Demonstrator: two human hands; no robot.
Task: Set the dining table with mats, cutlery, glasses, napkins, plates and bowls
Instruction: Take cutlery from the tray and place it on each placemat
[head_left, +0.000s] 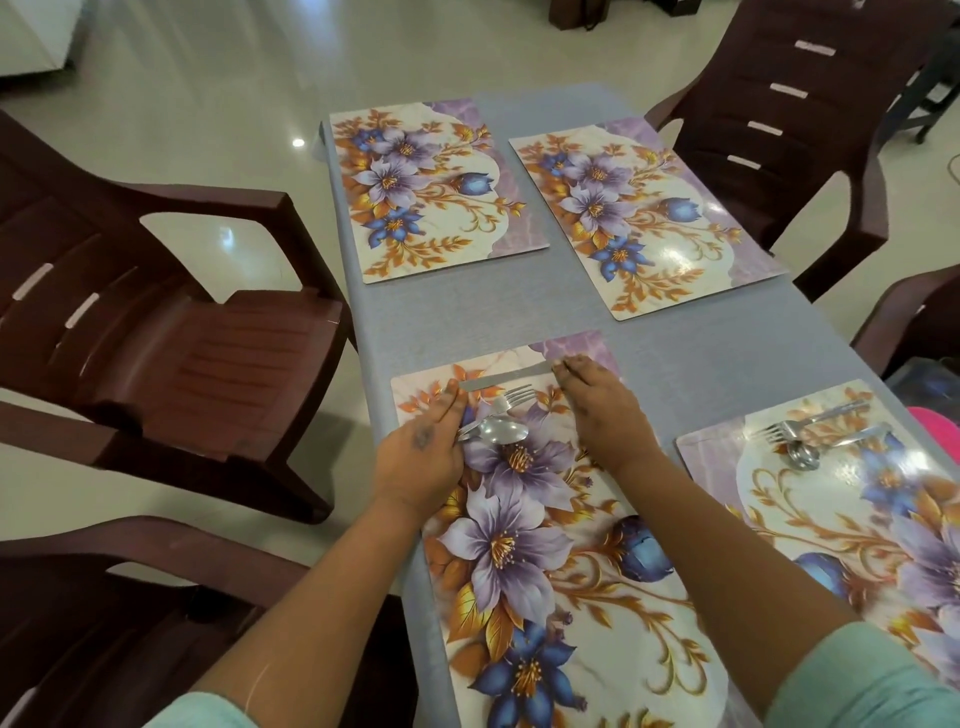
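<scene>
Cutlery at near floral mat's (545, 545) far edge: thin steel knife (506, 376), stiff, slick. Your left hand (423, 457) and right hand (605, 410), fingers straight, touch its ends; pinch mid-handle.

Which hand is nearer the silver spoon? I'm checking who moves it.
Left. The left hand lies against the silver spoon; the right hand is farther right, touching the steel knife.

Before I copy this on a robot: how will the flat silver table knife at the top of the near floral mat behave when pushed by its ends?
The silver table knife looks like rigid metal, so it should slide as one piece. The glossy floral mat probably lets it skid easily. Lying flat, it is unlikely to roll.
</scene>
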